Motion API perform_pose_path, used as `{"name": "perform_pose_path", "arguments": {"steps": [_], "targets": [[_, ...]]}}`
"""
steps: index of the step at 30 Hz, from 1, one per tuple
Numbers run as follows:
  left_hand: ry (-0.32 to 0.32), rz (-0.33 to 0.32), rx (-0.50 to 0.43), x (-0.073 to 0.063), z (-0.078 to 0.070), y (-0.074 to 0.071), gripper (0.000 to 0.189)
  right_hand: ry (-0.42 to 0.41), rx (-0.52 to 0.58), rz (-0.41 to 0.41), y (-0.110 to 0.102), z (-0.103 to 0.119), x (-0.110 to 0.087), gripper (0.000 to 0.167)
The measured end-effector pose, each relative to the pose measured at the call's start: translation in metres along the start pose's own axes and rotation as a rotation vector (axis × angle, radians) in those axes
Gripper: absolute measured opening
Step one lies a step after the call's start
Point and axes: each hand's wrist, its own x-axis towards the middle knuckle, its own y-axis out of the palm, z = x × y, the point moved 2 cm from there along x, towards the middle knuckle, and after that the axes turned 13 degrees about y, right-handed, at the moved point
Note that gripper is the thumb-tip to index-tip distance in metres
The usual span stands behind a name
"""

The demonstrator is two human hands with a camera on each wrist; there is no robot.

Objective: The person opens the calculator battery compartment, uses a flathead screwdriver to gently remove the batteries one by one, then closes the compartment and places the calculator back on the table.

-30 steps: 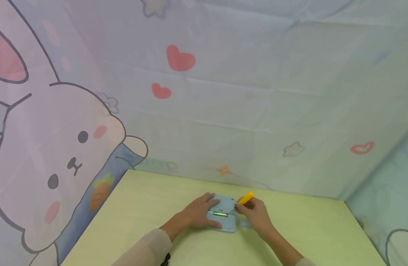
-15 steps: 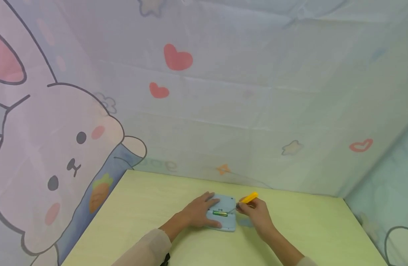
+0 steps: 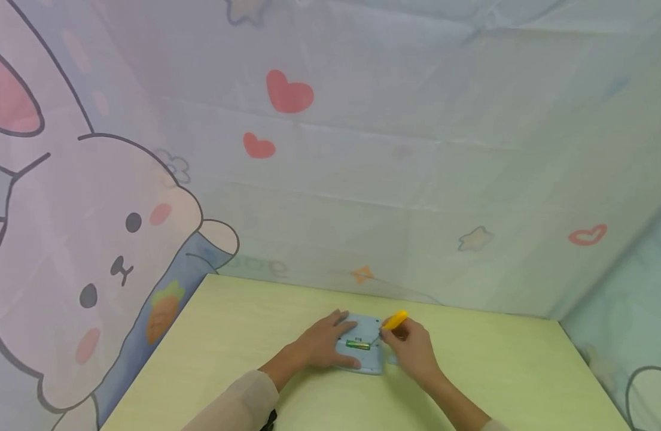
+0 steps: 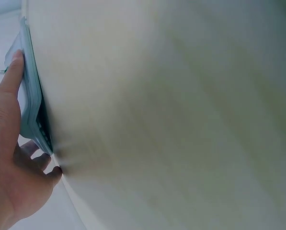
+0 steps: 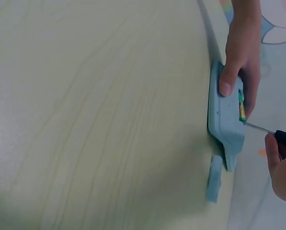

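A light-blue calculator (image 3: 369,361) lies back up on the table, with a green battery (image 3: 358,345) in its uncovered slot. My left hand (image 3: 325,342) spans its left side and holds it. In the left wrist view the thumb lies along the back of the calculator (image 4: 33,91), while other fingers bend at its end edge. My right hand (image 3: 414,353) grips a screwdriver (image 3: 398,319) with a yellow handle. Seen from the right wrist, the thin shaft of the screwdriver (image 5: 260,128) reaches the end of the battery (image 5: 242,108); exact contact is too small to tell.
A small light-blue piece, perhaps the battery cover (image 5: 214,178), lies beside the calculator, partly hidden by my right hand in the head view. The pale wood table (image 3: 228,341) ends at a printed cloth backdrop (image 3: 362,179). A dark cable (image 3: 627,383) loops at far right.
The screwdriver and my right hand shift slightly right, then back left, with the shaft tip staying near the battery's right end. The left hand and calculator look unmoved.
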Motion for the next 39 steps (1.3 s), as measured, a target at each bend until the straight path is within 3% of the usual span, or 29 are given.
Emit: {"name": "perform_pose_path", "arguments": {"steps": [6, 11, 15, 20, 24, 30, 39], "targets": [[0.005, -0.007, -0.002, 0.0, 0.001, 0.001, 0.1, 0.151, 0.238, 0.055, -0.003, -0.011, 0.004, 0.021], [0.006, -0.008, -0.003, 0.001, 0.003, 0.002, 0.1, 0.184, 0.322, 0.067, -0.004, -0.011, 0.002, 0.024], [0.003, -0.01, -0.002, 0.001, 0.002, 0.001, 0.099, 0.092, 0.186, 0.042, -0.002, -0.004, -0.001, 0.021], [0.005, -0.009, 0.005, 0.002, 0.002, 0.001, 0.099, -0.126, -0.097, 0.013, 0.006, 0.007, -0.008, 0.012], [0.007, -0.015, 0.003, 0.002, 0.001, 0.001, 0.099, -0.225, -0.201, 0.012, 0.012, 0.011, -0.011, 0.014], [0.0, -0.018, 0.002, 0.004, 0.002, 0.003, 0.099, -0.164, -0.18, -0.037, 0.01, 0.005, -0.003, 0.012], [-0.008, -0.017, -0.002, 0.005, 0.002, 0.001, 0.098, -0.078, -0.062, -0.027, 0.004, 0.0, 0.0, 0.012]]}}
